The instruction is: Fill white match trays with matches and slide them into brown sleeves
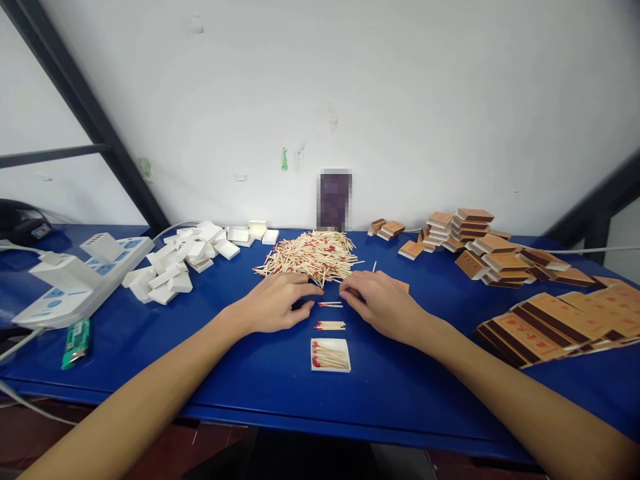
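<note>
A heap of red-tipped matches [315, 257] lies on the blue table in front of both hands. My left hand [275, 301] rests at the heap's near left edge, thumb and forefinger apart with nothing visible between them. Opposite it, my right hand [377, 301] is curved, its thumb and forefinger apart; its other fingers are partly hidden. Between the hands lies a small row of loose matches [331, 305]. Nearer is a second small bundle of matches [331, 326]. Closest to me sits a white matchbox tray [346, 344] holding several matches, heads to the left.
White empty trays [185, 257] are piled at left, beside a power strip [65, 300] with chargers and a green lighter [77, 343]. Orange matchbox sleeves [493, 253] are stacked at right, above flattened sleeves [555, 327]. An orange piece [401, 286] shows behind my right hand.
</note>
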Demonstrator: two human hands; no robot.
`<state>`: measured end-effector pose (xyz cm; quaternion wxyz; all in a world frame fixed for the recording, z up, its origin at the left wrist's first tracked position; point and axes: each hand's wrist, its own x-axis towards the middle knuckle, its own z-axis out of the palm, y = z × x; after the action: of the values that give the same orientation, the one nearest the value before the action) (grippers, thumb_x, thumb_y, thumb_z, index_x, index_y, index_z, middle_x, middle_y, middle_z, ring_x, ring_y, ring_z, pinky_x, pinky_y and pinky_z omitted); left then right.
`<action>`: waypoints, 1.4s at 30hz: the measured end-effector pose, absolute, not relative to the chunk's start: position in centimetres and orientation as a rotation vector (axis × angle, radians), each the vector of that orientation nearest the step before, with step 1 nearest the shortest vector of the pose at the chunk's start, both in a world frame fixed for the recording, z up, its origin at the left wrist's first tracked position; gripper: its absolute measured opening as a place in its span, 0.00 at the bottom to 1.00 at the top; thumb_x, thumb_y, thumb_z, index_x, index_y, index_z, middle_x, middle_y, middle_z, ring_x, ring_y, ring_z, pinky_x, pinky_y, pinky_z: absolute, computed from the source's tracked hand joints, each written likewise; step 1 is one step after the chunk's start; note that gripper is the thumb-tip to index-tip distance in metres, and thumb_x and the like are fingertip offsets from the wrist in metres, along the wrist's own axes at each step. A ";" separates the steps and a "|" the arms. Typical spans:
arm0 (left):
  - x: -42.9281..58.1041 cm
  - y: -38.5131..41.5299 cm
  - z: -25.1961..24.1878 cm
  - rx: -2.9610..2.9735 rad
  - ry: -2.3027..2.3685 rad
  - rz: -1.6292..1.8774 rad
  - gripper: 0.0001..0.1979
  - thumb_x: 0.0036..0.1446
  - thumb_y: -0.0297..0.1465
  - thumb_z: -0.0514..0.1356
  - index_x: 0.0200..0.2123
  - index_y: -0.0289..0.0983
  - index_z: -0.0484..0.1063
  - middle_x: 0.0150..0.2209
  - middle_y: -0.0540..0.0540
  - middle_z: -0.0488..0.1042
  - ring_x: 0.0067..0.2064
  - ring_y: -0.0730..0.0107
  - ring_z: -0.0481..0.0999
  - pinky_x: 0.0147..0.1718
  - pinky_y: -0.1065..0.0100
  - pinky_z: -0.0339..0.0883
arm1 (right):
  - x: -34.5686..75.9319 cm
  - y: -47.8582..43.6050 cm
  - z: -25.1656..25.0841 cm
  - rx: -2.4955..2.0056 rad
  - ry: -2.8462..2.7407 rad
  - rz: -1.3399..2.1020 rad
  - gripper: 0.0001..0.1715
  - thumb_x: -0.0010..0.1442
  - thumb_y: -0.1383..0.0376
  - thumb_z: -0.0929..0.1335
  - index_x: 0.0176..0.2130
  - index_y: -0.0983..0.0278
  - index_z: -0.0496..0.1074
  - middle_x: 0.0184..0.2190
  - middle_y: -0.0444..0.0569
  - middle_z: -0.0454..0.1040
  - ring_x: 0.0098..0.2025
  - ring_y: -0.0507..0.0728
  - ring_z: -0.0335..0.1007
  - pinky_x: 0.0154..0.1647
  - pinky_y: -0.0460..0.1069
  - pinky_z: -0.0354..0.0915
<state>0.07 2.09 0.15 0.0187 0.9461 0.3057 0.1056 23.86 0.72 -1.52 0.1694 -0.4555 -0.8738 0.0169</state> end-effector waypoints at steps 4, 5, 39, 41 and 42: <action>0.1 2.1 0.1 2.937 0.928 0.279 0.16 0.64 0.30 0.54 0.53 0.39 0.73 0.39 0.46 0.73 0.38 0.67 0.73 0.37 0.68 0.65 | 24.0 1.3 -1.5 -1.429 -2.428 -0.057 0.12 0.68 0.66 0.61 0.41 0.63 0.74 0.36 0.48 0.75 0.38 0.57 0.70 0.36 0.50 0.55; 0.2 2.0 0.1 2.934 0.924 0.271 0.16 0.64 0.30 0.54 0.53 0.39 0.74 0.38 0.46 0.73 0.38 0.68 0.73 0.36 0.68 0.64 | 24.0 1.4 -1.6 -1.443 -2.436 -0.074 0.12 0.68 0.65 0.62 0.41 0.62 0.74 0.36 0.48 0.75 0.38 0.57 0.70 0.36 0.50 0.55; 0.0 2.1 -0.1 2.927 0.917 0.275 0.17 0.63 0.29 0.53 0.51 0.40 0.74 0.36 0.47 0.71 0.34 0.70 0.72 0.34 0.69 0.63 | 23.8 1.7 -0.8 -1.663 -2.367 -0.169 0.11 0.66 0.62 0.64 0.36 0.63 0.73 0.36 0.50 0.75 0.36 0.58 0.70 0.32 0.50 0.54; 0.1 2.1 -0.1 2.920 0.917 0.267 0.17 0.63 0.28 0.52 0.52 0.40 0.74 0.36 0.47 0.71 0.34 0.70 0.72 0.34 0.69 0.63 | 23.8 1.9 -0.9 -1.664 -2.381 -0.182 0.12 0.67 0.63 0.63 0.35 0.63 0.73 0.36 0.50 0.75 0.37 0.58 0.70 0.32 0.50 0.53; 0.1 2.1 0.0 2.917 0.918 0.264 0.17 0.63 0.28 0.52 0.52 0.40 0.74 0.36 0.47 0.71 0.34 0.70 0.72 0.34 0.68 0.63 | 23.8 1.9 -0.9 -1.659 -2.387 -0.195 0.12 0.67 0.63 0.63 0.34 0.63 0.73 0.36 0.50 0.75 0.37 0.58 0.70 0.32 0.51 0.53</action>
<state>0.07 2.09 -0.05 0.0362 0.9497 0.2989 0.0861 23.82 1.94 -0.93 0.1136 -0.5657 -0.8140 -0.0665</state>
